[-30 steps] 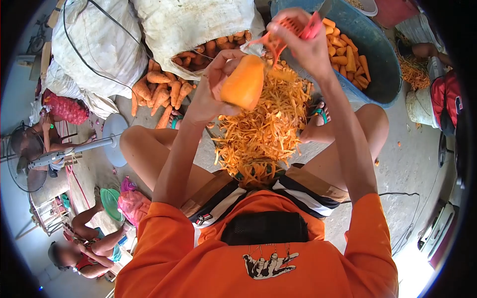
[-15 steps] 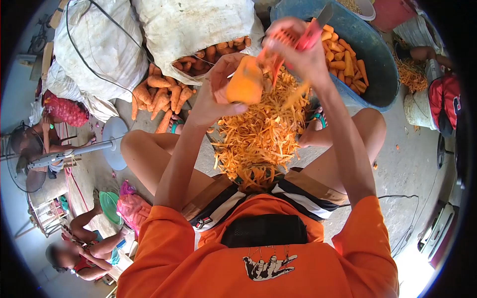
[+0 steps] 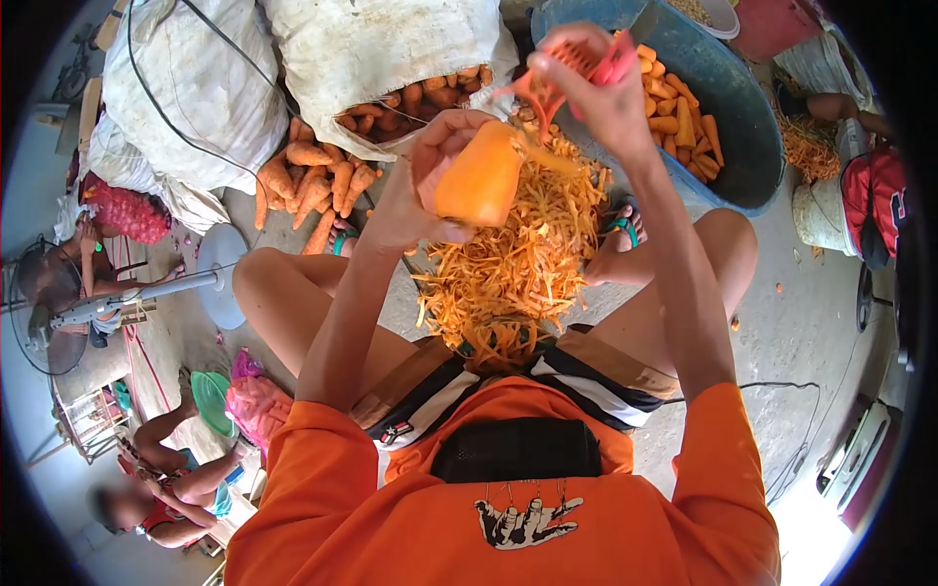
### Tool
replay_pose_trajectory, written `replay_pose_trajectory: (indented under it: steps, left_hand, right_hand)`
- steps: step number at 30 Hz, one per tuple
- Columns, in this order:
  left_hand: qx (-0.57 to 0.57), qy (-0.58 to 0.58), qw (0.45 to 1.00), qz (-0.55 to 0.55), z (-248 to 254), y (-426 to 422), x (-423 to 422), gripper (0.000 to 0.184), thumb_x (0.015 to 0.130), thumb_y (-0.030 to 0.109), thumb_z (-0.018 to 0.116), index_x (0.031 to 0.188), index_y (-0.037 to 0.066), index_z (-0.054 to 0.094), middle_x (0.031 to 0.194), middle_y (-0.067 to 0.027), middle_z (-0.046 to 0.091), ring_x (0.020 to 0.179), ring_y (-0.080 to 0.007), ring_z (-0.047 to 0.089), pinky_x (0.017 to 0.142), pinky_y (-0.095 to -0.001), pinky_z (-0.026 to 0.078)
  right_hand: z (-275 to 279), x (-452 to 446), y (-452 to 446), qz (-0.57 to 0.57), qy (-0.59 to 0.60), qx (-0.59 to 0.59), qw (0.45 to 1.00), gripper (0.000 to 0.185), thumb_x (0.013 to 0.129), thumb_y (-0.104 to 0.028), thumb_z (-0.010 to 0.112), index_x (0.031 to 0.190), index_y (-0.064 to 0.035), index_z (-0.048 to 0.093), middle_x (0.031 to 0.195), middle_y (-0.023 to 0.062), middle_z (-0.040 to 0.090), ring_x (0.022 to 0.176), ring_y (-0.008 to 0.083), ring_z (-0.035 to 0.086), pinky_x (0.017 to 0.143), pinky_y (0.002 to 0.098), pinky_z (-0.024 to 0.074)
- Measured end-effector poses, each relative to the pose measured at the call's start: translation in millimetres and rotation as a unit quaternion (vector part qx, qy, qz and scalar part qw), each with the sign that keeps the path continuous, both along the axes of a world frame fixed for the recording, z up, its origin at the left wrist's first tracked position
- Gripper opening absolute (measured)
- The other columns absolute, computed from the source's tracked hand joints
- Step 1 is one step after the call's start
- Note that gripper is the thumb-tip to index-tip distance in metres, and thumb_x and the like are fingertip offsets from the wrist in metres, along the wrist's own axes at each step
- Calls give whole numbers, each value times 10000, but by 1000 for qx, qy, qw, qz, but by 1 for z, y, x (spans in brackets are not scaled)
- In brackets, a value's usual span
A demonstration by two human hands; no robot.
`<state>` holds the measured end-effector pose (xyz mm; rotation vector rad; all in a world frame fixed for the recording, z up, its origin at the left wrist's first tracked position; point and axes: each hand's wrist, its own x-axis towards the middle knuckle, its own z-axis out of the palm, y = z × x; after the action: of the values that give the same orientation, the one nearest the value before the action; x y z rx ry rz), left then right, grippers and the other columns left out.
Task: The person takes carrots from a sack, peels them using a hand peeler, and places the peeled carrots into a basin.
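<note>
My left hand (image 3: 415,190) grips a thick carrot (image 3: 481,181), its peeled orange side facing up. Close to the carrot's far end is an orange-red peeler (image 3: 545,98), held in my right hand (image 3: 608,103). A red knife handle (image 3: 618,59) also sits in that hand, its blade pointing away and hard to see. Blurred peel shows between the peeler and the carrot. Below both hands, between my legs, lies a big heap of carrot peelings (image 3: 518,254).
An open white sack (image 3: 391,49) spills unpeeled carrots (image 3: 313,181) on the left. A blue tub (image 3: 747,127) on the right holds peeled carrots (image 3: 684,117). A black cable (image 3: 161,117) crosses another sack. A stand fan (image 3: 49,308) and other people (image 3: 176,488) are farther left.
The carrot has tilted and shifted slightly down in my left hand. My right hand with the peeler and knife has turned and moved slightly.
</note>
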<state>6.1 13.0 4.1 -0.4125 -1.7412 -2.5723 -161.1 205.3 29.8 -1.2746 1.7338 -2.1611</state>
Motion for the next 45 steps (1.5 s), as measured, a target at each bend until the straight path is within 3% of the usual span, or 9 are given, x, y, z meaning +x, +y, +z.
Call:
replay_pose_trajectory:
  steps: [11,13,18,21,28,33,38,40,45]
  left_hand:
    - [21,-41,998,48,-1,3,-2,1060,571,339,997,1439,41,466,1354,-75,610,1269,-172,592,1094,-340,467]
    - [-8,-36,998,59,9,6,0,1181,563,642,943,1447,34,446,1367,-74,576,1257,-160,582,1081,-311,459]
    - [7,-20,999,37,8,5,3,1144,617,611,920,1469,35,421,1376,-69,568,1274,-159,566,1095,-315,450]
    - [5,-25,998,58,10,2,1,1081,625,514,933,1459,35,440,1365,-61,572,1271,-165,570,1099,-322,448]
    - [-40,-4,999,35,3,0,1,986,625,305,952,1440,32,469,1380,-65,566,1264,-168,573,1085,-330,458]
    - [-3,-30,994,104,8,6,-4,985,627,281,938,1450,35,456,1365,-75,583,1276,-166,573,1086,-344,474]
    - [-35,17,999,37,2,-2,1,964,644,279,933,1447,34,459,1376,-78,574,1279,-185,577,1093,-341,467]
    - [-2,16,999,32,5,5,-1,976,636,293,947,1440,34,457,1369,-78,579,1276,-185,578,1096,-339,463]
    - [14,-23,995,92,-1,4,-4,1033,611,415,964,1422,32,453,1352,-74,594,1258,-173,588,1079,-327,470]
  right_hand:
    - [-5,-9,-4,-74,24,35,996,162,942,-167,801,986,-64,684,905,-27,673,821,46,618,724,240,502]
    - [-5,-10,-6,-72,46,27,996,163,944,-171,801,980,-66,682,897,-29,672,814,45,617,716,240,500]
    - [-18,-24,1,-127,46,63,989,187,927,-173,817,956,-39,690,844,-6,694,747,44,627,679,238,517]
    - [11,11,-8,-32,-56,-16,998,194,923,-158,817,971,-25,684,848,2,695,765,44,635,692,235,524]
    - [-5,-8,-3,-64,21,64,996,184,913,-111,809,1015,-34,677,956,3,686,883,78,652,769,236,536]
    - [13,27,-8,-10,24,19,999,154,927,-88,790,988,-2,678,880,40,726,790,104,710,695,251,563]
    - [-5,-8,-2,2,-33,3,999,111,949,-80,764,980,-11,683,869,40,723,810,94,700,703,254,566]
    - [3,-16,0,-105,36,29,993,111,951,-83,764,976,-13,682,867,38,722,808,90,698,707,256,568]
    - [12,34,-11,-26,6,20,999,155,931,-130,801,971,-34,685,870,13,710,796,64,662,715,247,541]
